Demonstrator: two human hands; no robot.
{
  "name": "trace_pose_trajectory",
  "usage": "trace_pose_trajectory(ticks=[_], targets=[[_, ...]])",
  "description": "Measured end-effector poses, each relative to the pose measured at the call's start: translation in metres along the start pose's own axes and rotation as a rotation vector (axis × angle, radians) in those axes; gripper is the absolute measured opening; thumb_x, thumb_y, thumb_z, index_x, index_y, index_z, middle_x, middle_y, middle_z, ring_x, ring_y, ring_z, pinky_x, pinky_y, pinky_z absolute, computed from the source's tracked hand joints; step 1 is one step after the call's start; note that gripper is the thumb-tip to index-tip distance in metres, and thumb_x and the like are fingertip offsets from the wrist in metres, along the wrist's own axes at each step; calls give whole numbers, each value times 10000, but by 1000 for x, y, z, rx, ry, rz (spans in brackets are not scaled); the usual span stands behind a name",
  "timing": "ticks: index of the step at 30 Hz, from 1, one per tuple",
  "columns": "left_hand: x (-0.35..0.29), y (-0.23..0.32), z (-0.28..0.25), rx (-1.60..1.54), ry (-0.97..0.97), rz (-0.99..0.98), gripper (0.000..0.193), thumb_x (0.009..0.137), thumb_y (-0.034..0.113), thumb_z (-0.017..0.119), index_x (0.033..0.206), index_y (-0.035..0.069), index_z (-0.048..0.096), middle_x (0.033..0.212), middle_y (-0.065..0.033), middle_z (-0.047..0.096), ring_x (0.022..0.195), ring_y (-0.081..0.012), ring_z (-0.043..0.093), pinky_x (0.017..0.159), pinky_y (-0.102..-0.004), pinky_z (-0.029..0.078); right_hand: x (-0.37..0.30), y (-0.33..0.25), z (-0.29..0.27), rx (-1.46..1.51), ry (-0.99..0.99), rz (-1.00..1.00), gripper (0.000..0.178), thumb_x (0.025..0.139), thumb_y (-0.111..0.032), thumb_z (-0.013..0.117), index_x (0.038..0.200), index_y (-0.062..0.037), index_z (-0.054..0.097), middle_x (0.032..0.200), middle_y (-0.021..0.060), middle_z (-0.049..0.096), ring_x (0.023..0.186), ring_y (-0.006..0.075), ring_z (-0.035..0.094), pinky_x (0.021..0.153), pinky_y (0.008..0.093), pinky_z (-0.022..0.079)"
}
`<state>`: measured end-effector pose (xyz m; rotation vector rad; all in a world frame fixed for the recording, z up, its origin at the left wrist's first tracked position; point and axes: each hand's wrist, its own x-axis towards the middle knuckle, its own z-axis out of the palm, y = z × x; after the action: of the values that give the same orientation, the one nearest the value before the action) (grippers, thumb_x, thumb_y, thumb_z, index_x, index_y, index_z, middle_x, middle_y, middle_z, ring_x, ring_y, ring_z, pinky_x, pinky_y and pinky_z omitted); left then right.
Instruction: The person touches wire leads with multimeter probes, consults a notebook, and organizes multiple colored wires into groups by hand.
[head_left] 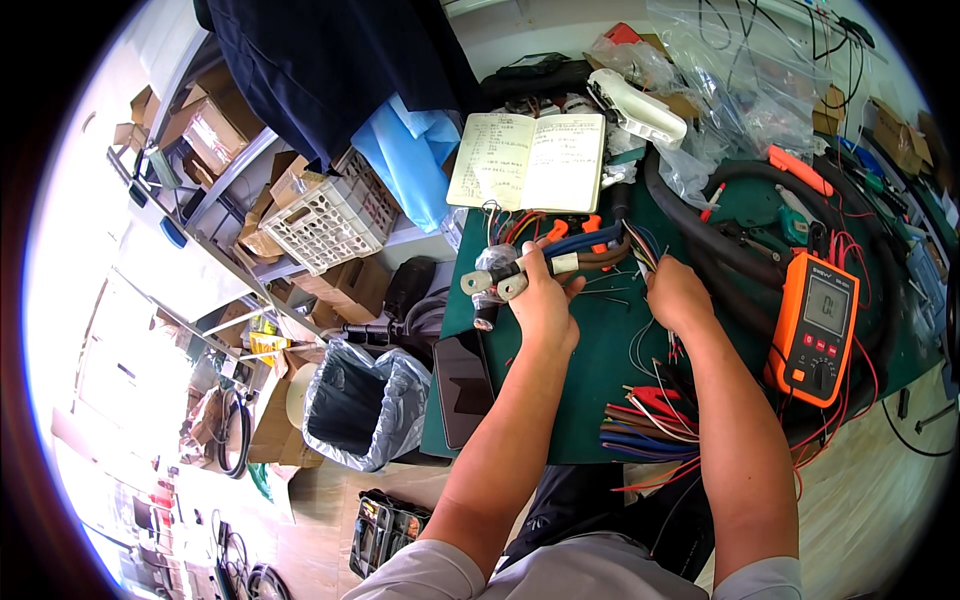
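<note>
My left hand [546,312] grips thick cables, its index finger lying across them. The cables' metal lugs [480,283] point to the left past my fingers. A brown cable [600,258] and a blue cable [588,240] run back from that hand toward a black sheath [621,200]. At the right, my right hand [680,293] is closed at a bunch of thin wires [641,242] coming out of the same sheath; its fingertips are partly hidden. Loose thin grey wires [640,345] hang below, between my forearms.
An open notebook [527,160] lies behind the cables. An orange multimeter [815,325] with red leads stands at the right, beside thick black cables [735,255]. A phone [463,390] sits at the left table edge, near a lined bin [365,405]. Red-handled pliers [655,400] and cut cables [640,440] lie in front.
</note>
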<state>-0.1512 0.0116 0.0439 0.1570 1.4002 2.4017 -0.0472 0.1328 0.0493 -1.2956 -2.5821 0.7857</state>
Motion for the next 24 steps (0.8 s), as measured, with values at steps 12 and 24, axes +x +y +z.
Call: trace_pose_trajectory(ticks=[12, 24], targets=[[2, -4, 0, -61, 60, -14, 372, 1001, 380, 482, 1178, 63, 562, 1035, -66, 594, 827, -161, 604, 631, -289, 524, 0, 1, 0, 8, 14, -9, 259, 933, -199, 544, 1082, 0, 618, 1086, 216, 663, 1026, 392, 632, 872, 474, 507], [10, -17, -8, -171, 87, -63, 324, 997, 367, 493, 1121, 73, 548, 935, -48, 579, 763, -142, 595, 586, -281, 536, -1, 1, -2, 23, 6, -12, 249, 920, -174, 545, 1072, 4, 629, 1067, 221, 667, 1010, 395, 636, 861, 476, 510]])
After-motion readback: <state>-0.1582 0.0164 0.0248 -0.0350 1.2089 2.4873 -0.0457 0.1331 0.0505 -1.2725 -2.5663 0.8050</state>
